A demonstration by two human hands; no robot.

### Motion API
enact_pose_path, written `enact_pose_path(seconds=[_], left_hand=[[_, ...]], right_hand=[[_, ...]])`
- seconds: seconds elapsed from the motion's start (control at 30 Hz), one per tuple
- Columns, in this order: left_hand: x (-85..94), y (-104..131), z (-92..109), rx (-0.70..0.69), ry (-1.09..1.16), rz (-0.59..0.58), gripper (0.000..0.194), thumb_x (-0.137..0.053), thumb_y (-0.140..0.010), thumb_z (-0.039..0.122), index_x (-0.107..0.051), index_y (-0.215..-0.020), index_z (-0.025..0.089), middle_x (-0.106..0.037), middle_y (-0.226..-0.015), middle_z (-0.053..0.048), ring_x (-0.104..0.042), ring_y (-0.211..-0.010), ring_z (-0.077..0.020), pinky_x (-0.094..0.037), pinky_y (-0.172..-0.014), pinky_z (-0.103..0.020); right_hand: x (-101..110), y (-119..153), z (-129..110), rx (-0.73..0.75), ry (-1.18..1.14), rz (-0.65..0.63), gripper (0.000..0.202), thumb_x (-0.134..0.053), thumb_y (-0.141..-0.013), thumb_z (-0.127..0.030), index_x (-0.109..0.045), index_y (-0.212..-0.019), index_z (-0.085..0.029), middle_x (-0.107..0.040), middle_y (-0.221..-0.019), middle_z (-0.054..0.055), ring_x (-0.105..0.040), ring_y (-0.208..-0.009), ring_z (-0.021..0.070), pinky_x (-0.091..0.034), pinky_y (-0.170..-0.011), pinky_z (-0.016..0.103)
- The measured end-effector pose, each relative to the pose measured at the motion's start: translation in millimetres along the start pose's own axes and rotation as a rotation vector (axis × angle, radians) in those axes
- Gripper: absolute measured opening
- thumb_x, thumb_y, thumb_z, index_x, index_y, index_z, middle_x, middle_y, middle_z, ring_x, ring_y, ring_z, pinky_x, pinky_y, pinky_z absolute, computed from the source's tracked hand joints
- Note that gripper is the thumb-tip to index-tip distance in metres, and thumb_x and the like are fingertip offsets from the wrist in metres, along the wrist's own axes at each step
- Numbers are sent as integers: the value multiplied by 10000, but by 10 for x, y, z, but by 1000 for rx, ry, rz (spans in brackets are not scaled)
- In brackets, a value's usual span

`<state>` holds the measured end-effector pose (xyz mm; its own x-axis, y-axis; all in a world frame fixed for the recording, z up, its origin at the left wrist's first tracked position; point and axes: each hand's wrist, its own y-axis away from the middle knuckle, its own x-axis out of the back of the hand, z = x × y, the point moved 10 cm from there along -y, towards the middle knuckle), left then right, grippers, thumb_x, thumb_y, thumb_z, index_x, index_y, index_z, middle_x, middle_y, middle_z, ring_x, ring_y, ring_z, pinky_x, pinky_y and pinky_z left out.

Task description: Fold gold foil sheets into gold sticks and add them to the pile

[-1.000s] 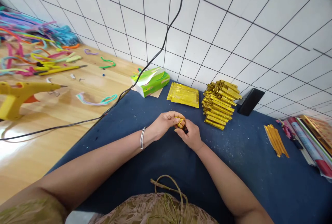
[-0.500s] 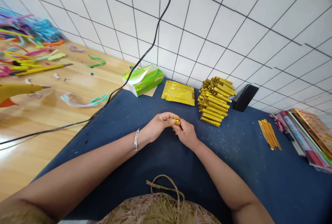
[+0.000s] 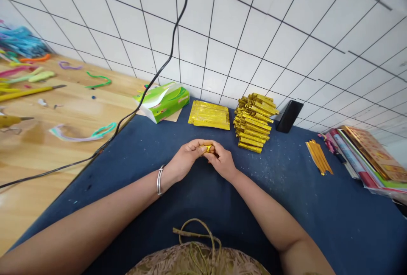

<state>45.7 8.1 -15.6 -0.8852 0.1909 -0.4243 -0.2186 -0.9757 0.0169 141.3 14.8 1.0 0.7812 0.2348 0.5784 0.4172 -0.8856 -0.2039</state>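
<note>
Both hands are up over the bench (image 3: 343,224) with its dark-blue cover, between the back edge and the front edge. Left hand (image 3: 187,159), silver bangle (image 3: 160,180) on the wrist: grip clamped on a small shiny gold foil piece (image 3: 208,148). Right hand (image 3: 222,162) is pinched on it too, fingertips meeting the left's. Fingers hide most of the piece; can't tell its full shape. Two-sided pinch makes sense to me: small thin foil would likely twist under one hand.

Back edge, left to right: green-and-white cardboard tissue box (image 3: 171,102) at the back left corner, flat stack of yellow-gold foil packets (image 3: 209,115), heap of narrow gold foil tubes (image 3: 254,123), black phone-like slab (image 3: 289,116) tilted up. I read the foil as parked there for short reach, tubes laid roughly parallel so the heap doesn't slide. Toward the right edge: flat orange-gold strips (image 3: 319,157), then a stack of books and folders (image 3: 375,160), probably just pushed aside.

Surface: pale specks right of the hands. Past the left edge, pale wood (image 3: 38,160) with fuzzy coloured stems (image 3: 22,42). Black cable (image 3: 173,46) follows that border, then crosses in front of a white tiled wall (image 3: 254,24).
</note>
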Motion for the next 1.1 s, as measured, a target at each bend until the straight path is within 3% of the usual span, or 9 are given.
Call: enact_pose_path(seconds=[0.2, 0.4, 0.57, 0.73, 0.9, 1.1], left_hand=[[34, 2, 60, -30, -96, 24, 211, -640, -779, 270, -666, -936, 132, -662, -851, -44, -574, -719, -118, -459, -683, -242], [-41, 6, 19, -22, -102, -6, 225, -621, -800, 290, -652, -970, 145, -655, -885, -39, -568, -746, -119, -457, -711, -245], [3, 1, -8, -6, -68, 20, 244, -627, -800, 284, -641, -1002, 148, -658, -917, -46, -582, -785, -129, -457, -750, -259], [-34, -33, 31, 89, -71, -161, 320, -642, -795, 290, -637, -1077, 139, -671, -957, -75, -604, -816, -157, -459, -788, -308], [30, -39, -4, 98, -19, -134, 261, -671, -773, 272, -660, -981, 115, -681, -838, -77, -604, -688, -140, -459, -678, -285], [-44, 2, -52, 141, 89, -150, 275, -648, -801, 269, -643, -1037, 126, -678, -920, -93, -629, -764, -166, -469, -742, -318]], right_hand=[[-100, 22, 6, -16, -137, -74, 259, -483, -894, -392, -540, -1062, -203, -605, -774, -21, -603, -606, 93, -496, -610, 212], [-37, 30, 22, -54, -160, -57, 206, -472, -897, -371, -572, -958, -202, -600, -749, -27, -573, -530, 71, -468, -536, 186], [29, 42, -13, -73, -131, -23, 213, -485, -886, -389, -558, -838, -194, -569, -656, -42, -528, -466, 61, -424, -486, 175], [-5, 18, -54, -86, -226, -62, 190, -494, -881, -366, -545, -915, -186, -569, -668, -47, -524, -461, 57, -427, -493, 180], [-68, 45, -90, -86, -301, -131, 220, -495, -878, -376, -561, -923, -171, -581, -683, -39, -527, -465, 54, -417, -485, 177], [-52, 43, -38, -109, -337, -121, 208, -516, -863, -372, -556, -899, -171, -586, -677, -39, -529, -463, 56, -416, -477, 179]])
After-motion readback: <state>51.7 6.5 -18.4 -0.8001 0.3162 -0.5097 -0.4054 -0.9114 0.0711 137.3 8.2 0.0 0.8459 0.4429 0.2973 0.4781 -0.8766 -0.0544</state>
